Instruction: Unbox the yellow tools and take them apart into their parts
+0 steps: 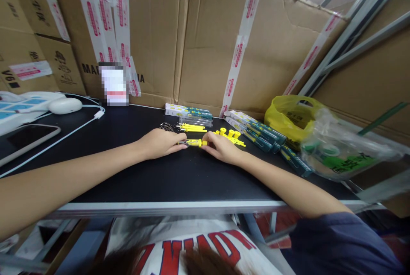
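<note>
Between my two hands, low over the black table, lies a small yellow screwdriver-like pen [194,142] with a see-through body and a metal shaft. My left hand [158,143] is closed, pinching it at the metal shaft end. My right hand [222,146] is closed round its yellow cap end. Just behind it lie several yellow rods [194,128] with metal ends and some clear tubes [195,121]. Dark thin metal springs or wire pieces [166,127] sit behind my left fingers. Loose yellow caps [231,133] are heaped beyond my right hand, which partly hides them.
Printed slim boxes [188,110] stand against the cardboard wall, with more boxes [256,130] at right. Beyond them are a yellow plastic bag [285,115] and a clear bag [339,155]. At left lie a phone [28,138], a white cable [64,136] and a power strip [27,106].
</note>
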{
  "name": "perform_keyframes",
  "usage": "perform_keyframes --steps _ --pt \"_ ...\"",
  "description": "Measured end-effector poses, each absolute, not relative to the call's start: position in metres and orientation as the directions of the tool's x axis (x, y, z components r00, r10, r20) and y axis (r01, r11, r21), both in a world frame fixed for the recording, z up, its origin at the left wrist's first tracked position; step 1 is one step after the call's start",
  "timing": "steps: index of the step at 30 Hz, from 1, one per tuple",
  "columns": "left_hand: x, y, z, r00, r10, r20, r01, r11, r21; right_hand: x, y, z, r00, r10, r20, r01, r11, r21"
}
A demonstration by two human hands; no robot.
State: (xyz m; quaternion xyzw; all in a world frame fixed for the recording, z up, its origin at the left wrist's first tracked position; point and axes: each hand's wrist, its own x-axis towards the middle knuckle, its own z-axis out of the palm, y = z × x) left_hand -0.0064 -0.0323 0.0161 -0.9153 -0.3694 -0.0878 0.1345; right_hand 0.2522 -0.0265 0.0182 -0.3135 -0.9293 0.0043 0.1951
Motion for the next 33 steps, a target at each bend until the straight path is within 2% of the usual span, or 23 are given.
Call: perform_keyframes --steps 10,21,25,30,33 --pt "-0.0062 -0.0331 0.0169 0.703 0.657 0.272 0.707 -0.686 -0.172 0.2511 -0.0313 0.0224 -0.678 0.634 0.373 0.604 0.769 -0.209" --pt "-0.0061 -0.0322 0.0154 0.703 0.662 0.26 0.709 -0.68 -0.186 0.2512 -0.0263 0.0219 -0.711 0.622 0.328 0.584 0.782 -0.218" --pt "-0.007 -0.0308 0.0146 0.703 0.657 0.271 0.708 -0.683 -0.179 0.2514 -0.0274 0.0207 -0.709 0.619 0.339 0.591 0.783 -0.194" --pt "-0.0073 -0.0301 0.0141 0.705 0.656 0.269 0.706 -0.686 -0.175 0.2522 -0.0264 0.0168 -0.731 0.571 0.375 0.578 0.809 -0.106" --pt "-0.0072 -0.0306 0.0145 0.707 0.653 0.273 0.704 -0.69 -0.172 0.2523 -0.0267 0.0163 -0.726 0.573 0.38 0.579 0.808 -0.111"
